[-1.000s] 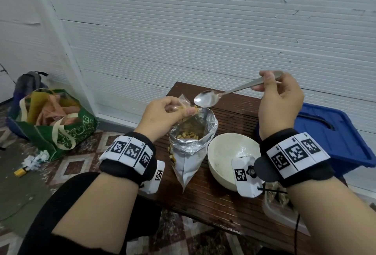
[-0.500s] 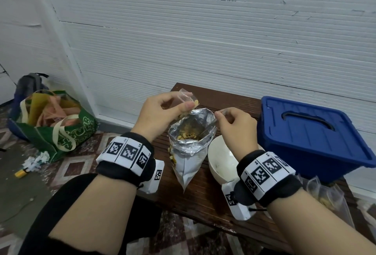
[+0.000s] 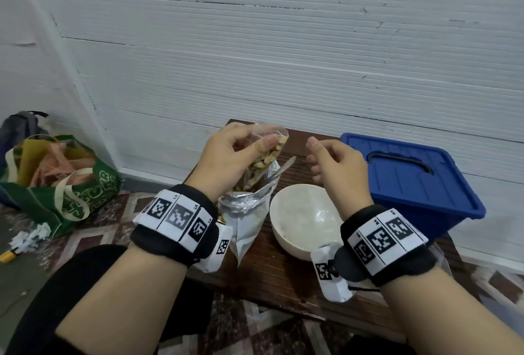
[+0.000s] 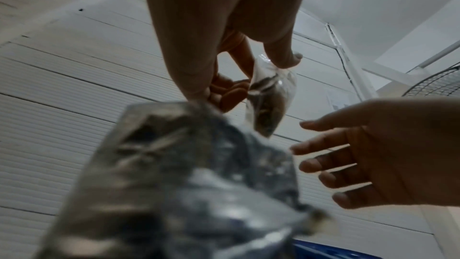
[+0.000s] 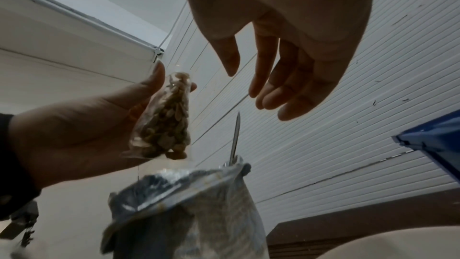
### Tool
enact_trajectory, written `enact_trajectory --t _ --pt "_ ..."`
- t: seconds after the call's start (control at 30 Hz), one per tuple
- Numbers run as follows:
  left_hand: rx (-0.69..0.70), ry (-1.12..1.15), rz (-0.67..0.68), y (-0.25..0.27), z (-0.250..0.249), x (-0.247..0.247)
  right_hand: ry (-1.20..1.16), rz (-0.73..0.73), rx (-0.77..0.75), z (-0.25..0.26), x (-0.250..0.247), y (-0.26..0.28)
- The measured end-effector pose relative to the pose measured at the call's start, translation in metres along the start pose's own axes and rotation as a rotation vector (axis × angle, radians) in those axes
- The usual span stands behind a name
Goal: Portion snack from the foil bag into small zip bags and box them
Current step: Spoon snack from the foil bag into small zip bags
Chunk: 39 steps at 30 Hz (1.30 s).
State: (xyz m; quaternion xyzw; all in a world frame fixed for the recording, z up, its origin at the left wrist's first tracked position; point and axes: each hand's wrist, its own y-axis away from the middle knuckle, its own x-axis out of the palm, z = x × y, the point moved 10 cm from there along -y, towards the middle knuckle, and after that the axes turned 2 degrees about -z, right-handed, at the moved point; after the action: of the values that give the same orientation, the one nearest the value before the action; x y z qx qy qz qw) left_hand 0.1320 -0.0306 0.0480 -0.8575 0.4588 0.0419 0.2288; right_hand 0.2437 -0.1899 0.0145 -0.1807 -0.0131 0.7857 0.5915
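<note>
At frame centre the left hand (image 3: 226, 156) pinches a zip bag (image 3: 266, 153) part-full of snack, just above the open foil bag (image 3: 249, 213) holding snack and a spoon (image 3: 280, 169). The right hand (image 3: 334, 167) hangs empty, fingers loose, above an empty bowl (image 3: 300, 221). A lidded blue box (image 3: 411, 181) sits right on the desk (image 3: 283, 272).

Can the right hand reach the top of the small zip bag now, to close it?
Probably yes. The right hand is free, fingers relaxed, beside the small zip bag that the left hand pinches above the foil bag; nothing lies between them.
</note>
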Motion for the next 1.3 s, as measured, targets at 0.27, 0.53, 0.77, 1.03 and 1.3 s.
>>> enact_trajectory --t 0.27,0.53,0.77,1.03,1.3 --pt "0.06 0.012 0.064 0.007 -0.005 0.064 -0.178 0.093 0.065 0.015 -0.037 0.011" --pt "0.062 0.03 0.275 0.03 -0.011 0.142 -0.032 0.026 0.129 -0.013 -0.094 0.019" --pt "-0.002 -0.011 0.377 0.046 0.0 0.184 0.049 -0.118 0.135 -0.043 -0.155 0.027" --pt "-0.206 -0.112 0.374 0.053 0.047 0.195 0.185 -0.266 0.165 -0.068 -0.216 0.039" --pt "-0.266 -0.182 0.388 0.058 0.068 0.199 0.346 -0.337 0.208 -0.086 -0.251 0.046"
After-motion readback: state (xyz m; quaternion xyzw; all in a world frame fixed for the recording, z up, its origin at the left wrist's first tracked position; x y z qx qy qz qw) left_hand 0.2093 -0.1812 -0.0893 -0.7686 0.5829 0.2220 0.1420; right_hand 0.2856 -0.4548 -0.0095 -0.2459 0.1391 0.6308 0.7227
